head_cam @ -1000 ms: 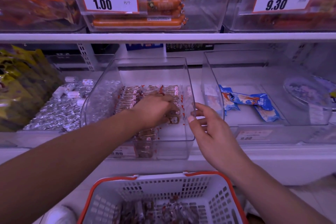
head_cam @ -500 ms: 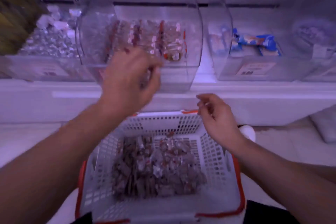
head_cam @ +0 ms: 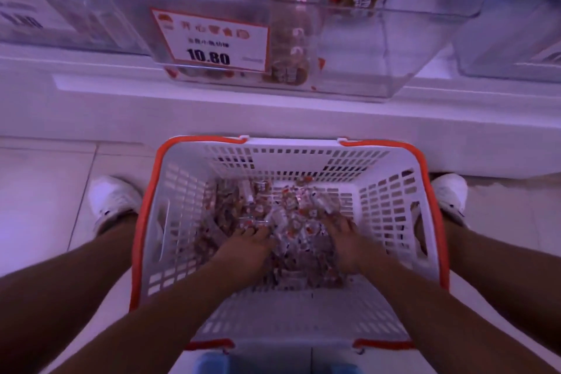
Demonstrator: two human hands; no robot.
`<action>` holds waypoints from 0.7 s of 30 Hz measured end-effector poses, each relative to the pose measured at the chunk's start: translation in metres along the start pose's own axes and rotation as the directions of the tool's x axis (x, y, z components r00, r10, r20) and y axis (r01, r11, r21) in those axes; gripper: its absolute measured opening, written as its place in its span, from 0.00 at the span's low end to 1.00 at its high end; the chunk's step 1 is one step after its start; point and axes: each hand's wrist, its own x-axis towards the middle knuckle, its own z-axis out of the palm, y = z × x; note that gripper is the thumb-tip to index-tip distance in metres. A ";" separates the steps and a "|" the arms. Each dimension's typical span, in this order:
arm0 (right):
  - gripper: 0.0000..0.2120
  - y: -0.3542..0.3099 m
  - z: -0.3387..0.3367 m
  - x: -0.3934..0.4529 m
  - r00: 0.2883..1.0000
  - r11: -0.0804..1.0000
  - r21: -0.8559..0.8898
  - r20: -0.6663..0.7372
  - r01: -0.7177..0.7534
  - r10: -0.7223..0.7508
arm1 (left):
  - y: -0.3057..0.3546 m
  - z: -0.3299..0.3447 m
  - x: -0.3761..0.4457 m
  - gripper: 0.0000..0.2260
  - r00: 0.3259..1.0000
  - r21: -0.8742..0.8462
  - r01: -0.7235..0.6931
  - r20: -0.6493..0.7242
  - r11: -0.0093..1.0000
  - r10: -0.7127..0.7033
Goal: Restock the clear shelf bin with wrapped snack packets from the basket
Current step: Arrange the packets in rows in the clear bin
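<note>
Both hands down inside the white basket (head_cam: 391,212) with the orange rim, set on the floor just in front of the shelf (head_cam: 212,112) and between two white shoes (head_cam: 112,200). Left hand (head_cam: 246,249) palm-down on the heap of wrapped snack packets (head_cam: 282,209), fingers pointing forward and sunk among the wrappers; right hand (head_cam: 349,243) beside it on the same heap, a little apart, fingers likewise pushed into the packets. Grip on either side impossible to tell: fingertips buried in the pile and blurred, no single packet clearly pinched or lifted. Packets piled loosely across the basket bottom, thickest toward the middle and far side, small clear wrappers with brownish contents and red and white markings. Directly above the basket, at the shelf's front edge, the clear shelf bin (head_cam: 364,48), partly filled: a column of the same kind of packets lying down its middle and more at the back, the right part of its floor bare. White price label (head_cam: 212,39) with a red border fixed to the bin's front left, reading 10.80. More clear bins to either side on the same shelf, contents too blurred to make out. Something blue (head_cam: 212,364) at the bottom edge, partly cut off.
</note>
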 end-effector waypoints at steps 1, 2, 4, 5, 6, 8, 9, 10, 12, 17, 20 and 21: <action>0.56 0.002 0.007 0.003 1.000 1.000 0.021 0.003 -0.009 0.009 | 0.006 0.003 0.009 0.26 1.000 -0.043 0.001 -0.009 0.999 -0.001; 0.57 0.004 0.012 0.006 1.000 0.999 0.031 -0.012 -0.015 0.015 | 0.012 0.006 0.018 0.28 1.000 -0.083 0.007 -0.021 0.997 -0.009; 0.56 0.004 0.020 0.007 0.997 1.000 0.002 -0.076 -0.028 0.028 | 0.023 0.013 0.035 0.32 0.999 -0.176 0.038 -0.019 0.984 -0.042; 0.54 0.003 0.023 0.006 0.994 0.999 -0.014 -0.100 -0.048 0.046 | 0.029 0.016 0.042 0.31 0.998 -0.221 0.059 -0.006 0.974 -0.062; 0.51 -0.001 0.026 0.006 0.992 0.998 -0.009 -0.111 -0.067 0.065 | 0.033 0.019 0.048 0.31 0.996 -0.246 0.084 0.012 0.965 -0.084; 0.46 -0.013 0.038 0.004 0.991 0.996 0.050 -0.115 -0.070 0.075 | 0.037 0.024 0.055 0.31 0.991 -0.235 0.129 0.051 0.963 -0.120; 0.45 -0.019 0.044 0.003 0.992 0.996 0.071 -0.107 -0.063 0.070 | 0.039 0.026 0.057 0.31 0.989 -0.219 0.140 0.070 0.966 -0.128; 0.43 -0.023 0.048 0.003 0.994 0.996 0.068 -0.093 -0.058 0.065 | 0.039 0.028 0.058 0.30 0.988 -0.206 0.144 0.082 0.968 -0.129; 0.39 -0.026 0.054 0.003 0.994 0.998 0.003 -0.084 -0.064 0.064 | 0.038 0.031 0.058 0.28 0.992 -0.193 0.122 0.066 0.974 -0.112; 0.28 -0.024 0.048 -0.002 0.998 0.998 -0.054 -0.046 0.032 -0.034 | 0.038 0.035 0.048 0.20 0.999 -0.146 0.027 0.043 0.989 -0.021; 0.24 -0.019 0.035 -0.003 1.000 0.998 0.060 -0.012 0.018 -0.018 | 0.050 0.032 0.049 0.19 0.996 -0.164 0.079 0.047 0.983 -0.072; 0.22 -0.017 0.032 -0.004 1.000 0.994 0.107 -0.014 -0.010 0.012 | 0.054 0.031 0.052 0.18 0.996 -0.160 0.091 0.039 0.983 -0.085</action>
